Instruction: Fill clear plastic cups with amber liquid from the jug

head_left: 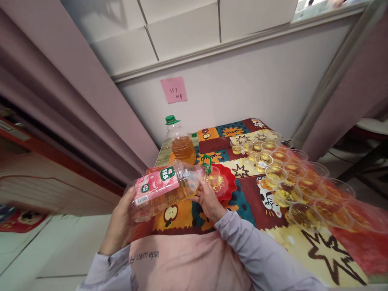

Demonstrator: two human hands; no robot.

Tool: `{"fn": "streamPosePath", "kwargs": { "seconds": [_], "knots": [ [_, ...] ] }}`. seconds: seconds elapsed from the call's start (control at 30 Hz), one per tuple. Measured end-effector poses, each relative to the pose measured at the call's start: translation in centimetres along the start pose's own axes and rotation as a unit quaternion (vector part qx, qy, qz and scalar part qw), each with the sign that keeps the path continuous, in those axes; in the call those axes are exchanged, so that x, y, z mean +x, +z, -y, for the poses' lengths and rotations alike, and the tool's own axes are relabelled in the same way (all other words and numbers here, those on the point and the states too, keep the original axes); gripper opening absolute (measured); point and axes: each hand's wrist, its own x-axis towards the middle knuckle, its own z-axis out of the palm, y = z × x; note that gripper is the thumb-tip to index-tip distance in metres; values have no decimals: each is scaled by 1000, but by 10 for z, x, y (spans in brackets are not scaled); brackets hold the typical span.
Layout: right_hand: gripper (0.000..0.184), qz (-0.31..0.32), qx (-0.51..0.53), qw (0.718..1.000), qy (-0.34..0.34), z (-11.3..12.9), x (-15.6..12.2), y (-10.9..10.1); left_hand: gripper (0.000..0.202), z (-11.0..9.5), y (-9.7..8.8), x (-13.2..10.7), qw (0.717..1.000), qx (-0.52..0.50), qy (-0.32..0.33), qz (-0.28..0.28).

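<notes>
A clear plastic bottle (pixel 169 188) with a pink label lies tilted almost level between my hands, with yellow liquid along its lower side. My left hand (pixel 119 220) is wrapped round its base. Close to the neck, my right hand (pixel 209 200) grips it from below. A green ring (pixel 207 163) hangs at the bottle's uncapped-looking mouth. Beneath the mouth is a red scalloped plate (pixel 229 184), bearing a clear cup (pixel 214 176) partly hidden by the bottle. Whether liquid is flowing cannot be made out.
Behind stands a large jug (pixel 183 149) of amber liquid with a green cap (pixel 171 119). Several clear cups (pixel 275 173) of yellow liquid crowd the table's right side. A patterned tablecloth (pixel 214 145) covers the table. A pink note (pixel 173 89) is on the wall; a curtain (pixel 75 81) hangs left.
</notes>
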Motion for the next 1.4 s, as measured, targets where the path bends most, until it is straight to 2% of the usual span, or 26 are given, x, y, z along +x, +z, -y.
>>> {"fn": "streamPosePath", "kwargs": {
  "seconds": [0.23, 0.77, 0.97, 1.4],
  "knots": [
    [59, -10, 2, 1000, 1, 1, -1, 2, 41, -1, 2, -1, 999, 33, 26, -7],
    [62, -7, -1, 1000, 5, 2, -1, 2, 40, 2, -3, 2, 999, 22, 23, 9],
    [58, 0, -4, 1000, 5, 1, 0, 0, 33, 1, -2, 2, 999, 28, 19, -5],
    [61, -1, 1, 1000, 6, 1, 0, 1, 33, 1, 0, 2, 1000, 22, 13, -8]
  ]
}}
